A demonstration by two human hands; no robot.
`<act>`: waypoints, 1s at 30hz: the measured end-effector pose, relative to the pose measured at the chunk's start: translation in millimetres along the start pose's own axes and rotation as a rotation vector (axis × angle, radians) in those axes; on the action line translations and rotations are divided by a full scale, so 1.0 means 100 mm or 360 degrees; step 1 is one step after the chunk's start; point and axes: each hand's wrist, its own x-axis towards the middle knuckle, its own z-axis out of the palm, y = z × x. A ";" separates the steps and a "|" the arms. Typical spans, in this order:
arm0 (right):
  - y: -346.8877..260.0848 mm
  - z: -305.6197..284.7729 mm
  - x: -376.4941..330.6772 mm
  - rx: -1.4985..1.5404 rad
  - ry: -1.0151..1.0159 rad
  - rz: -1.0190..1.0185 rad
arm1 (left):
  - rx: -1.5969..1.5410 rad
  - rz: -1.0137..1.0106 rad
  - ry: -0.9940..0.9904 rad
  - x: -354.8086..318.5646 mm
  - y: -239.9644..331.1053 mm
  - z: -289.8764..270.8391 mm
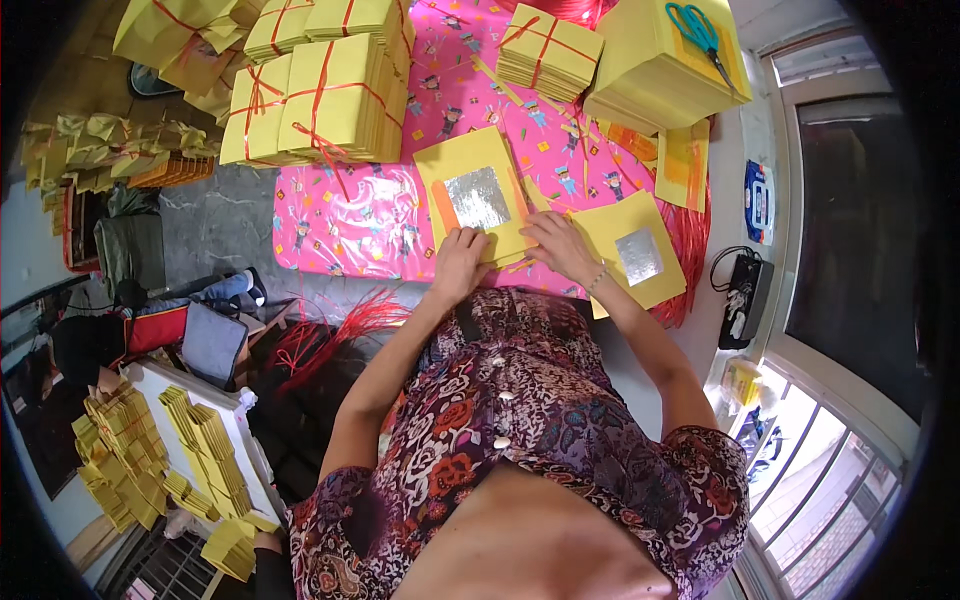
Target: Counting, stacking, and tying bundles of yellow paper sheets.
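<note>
A stack of yellow paper sheets [470, 165] with a silver foil square [478, 197] in the middle lies on the pink patterned tablecloth [350, 225]. My left hand [459, 262] rests on the stack's near edge with fingers spread flat. My right hand [560, 245] presses on the stack's near right corner, next to a second yellow stack [645, 225] that also bears a silver foil square [638, 256]. Neither hand grips anything that I can see.
Bundles of yellow paper tied with red string [320, 100] fill the far left of the table; another bundle [548, 52] and a tall stack with teal scissors [698, 32] lie far right. Red strings [350, 320] hang off the table edge. Folded yellow papers [205, 440] sit lower left.
</note>
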 end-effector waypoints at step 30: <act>0.18 -0.15 0.40 0.0704 -0.0254 0.0426 | -0.1578 -0.0794 -0.0374 0.23 -0.59 0.11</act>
